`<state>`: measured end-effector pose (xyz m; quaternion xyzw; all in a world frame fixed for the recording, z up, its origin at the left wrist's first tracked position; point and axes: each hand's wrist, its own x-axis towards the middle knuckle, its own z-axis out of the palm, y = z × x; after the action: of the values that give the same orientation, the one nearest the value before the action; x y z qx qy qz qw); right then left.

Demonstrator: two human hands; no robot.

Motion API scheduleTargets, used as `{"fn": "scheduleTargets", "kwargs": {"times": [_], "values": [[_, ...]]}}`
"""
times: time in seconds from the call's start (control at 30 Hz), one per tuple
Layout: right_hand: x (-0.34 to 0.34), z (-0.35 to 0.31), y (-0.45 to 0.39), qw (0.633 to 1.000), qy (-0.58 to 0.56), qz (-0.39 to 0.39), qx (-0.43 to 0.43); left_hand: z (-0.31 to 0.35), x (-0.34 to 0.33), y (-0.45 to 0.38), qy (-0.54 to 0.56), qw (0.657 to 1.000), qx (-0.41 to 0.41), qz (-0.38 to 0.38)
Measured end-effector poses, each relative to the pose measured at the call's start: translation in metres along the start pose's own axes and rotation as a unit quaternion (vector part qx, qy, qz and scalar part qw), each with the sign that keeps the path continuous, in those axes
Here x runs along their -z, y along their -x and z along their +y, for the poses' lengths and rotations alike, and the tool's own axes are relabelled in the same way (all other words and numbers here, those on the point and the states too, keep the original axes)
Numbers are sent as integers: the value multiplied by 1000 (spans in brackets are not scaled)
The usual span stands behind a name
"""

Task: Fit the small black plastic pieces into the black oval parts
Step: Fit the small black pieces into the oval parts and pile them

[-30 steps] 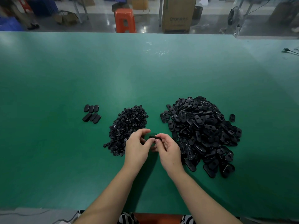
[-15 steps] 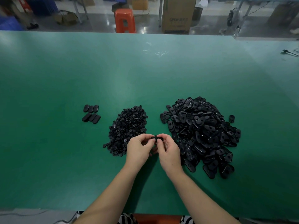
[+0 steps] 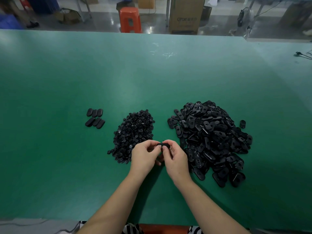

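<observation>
While both hands meet above the green tabletop, a single black oval part sits pinched between them, raised off the surface in the gap between two heaps. The left hand curls its fingers round the part's left end, and the right hand has its grip closed on the right end, thumb and forefinger over the top edge. Whether a small piece is already seated in it cannot be told. Just left of the hands lies the heap of small black pieces; just right, the larger heap of oval parts, with one stray oval beside its far right edge. Further left, well apart, six ovals lie in two neat rows of three. Beyond the tabletop's far edge stand an orange stool and a cardboard box on the floor.
</observation>
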<state>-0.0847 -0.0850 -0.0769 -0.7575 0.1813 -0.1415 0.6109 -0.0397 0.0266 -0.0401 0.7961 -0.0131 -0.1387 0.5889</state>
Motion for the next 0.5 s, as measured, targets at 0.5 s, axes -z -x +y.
{"fn": "scheduleTargets", "kwargs": {"times": [0.5], "values": [[0, -2, 1, 1000, 13, 0, -12, -1, 1, -2, -6, 1000, 1, -13]]}}
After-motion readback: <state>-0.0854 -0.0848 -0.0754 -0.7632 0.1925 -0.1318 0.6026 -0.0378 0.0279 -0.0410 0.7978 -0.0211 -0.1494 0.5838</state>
